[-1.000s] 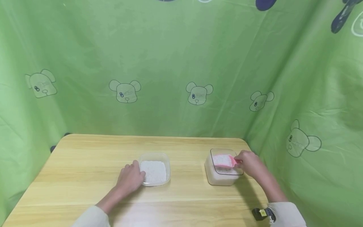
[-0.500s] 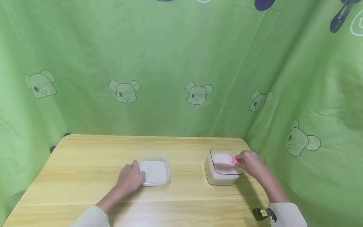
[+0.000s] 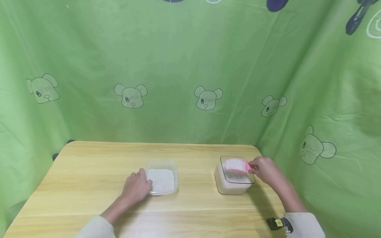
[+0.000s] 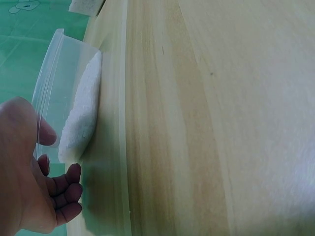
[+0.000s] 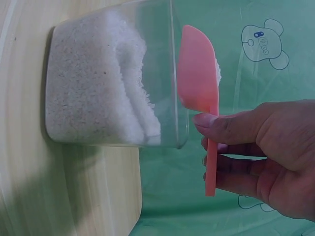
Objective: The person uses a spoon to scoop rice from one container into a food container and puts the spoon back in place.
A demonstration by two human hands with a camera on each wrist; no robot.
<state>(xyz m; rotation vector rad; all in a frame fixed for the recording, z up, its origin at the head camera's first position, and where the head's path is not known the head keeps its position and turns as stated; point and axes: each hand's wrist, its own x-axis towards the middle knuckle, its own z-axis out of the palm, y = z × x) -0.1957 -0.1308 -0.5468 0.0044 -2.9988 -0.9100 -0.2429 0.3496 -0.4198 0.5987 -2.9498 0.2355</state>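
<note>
Pinched in my right hand (image 5: 275, 152) by its handle is a pink scoop (image 5: 199, 69), heaped with white rice (image 3: 235, 164). The scoop hovers just above the rim of a tall clear square container (image 5: 172, 64), and the rice (image 5: 88, 83) inside it has a dug-out hollow. My left hand (image 3: 137, 186) grips the near-left rim of a low clear plastic box (image 4: 69, 46), its thumb over the rim and the other fingers curled outside. White rice (image 3: 160, 180) covers the bottom of the box. In the left wrist view the rice (image 4: 83, 108) shows through the box wall.
Both containers stand on a wooden table (image 3: 196, 211), the tall one right of the low box. A green curtain (image 3: 169, 66) with printed bear heads hangs behind and beside the table. A dark strap device (image 3: 279, 223) is on the right wrist.
My right hand has lifted the loaded scoop slightly and shifted it a little to the right over the tall container. The left hand and the low box stay put.
</note>
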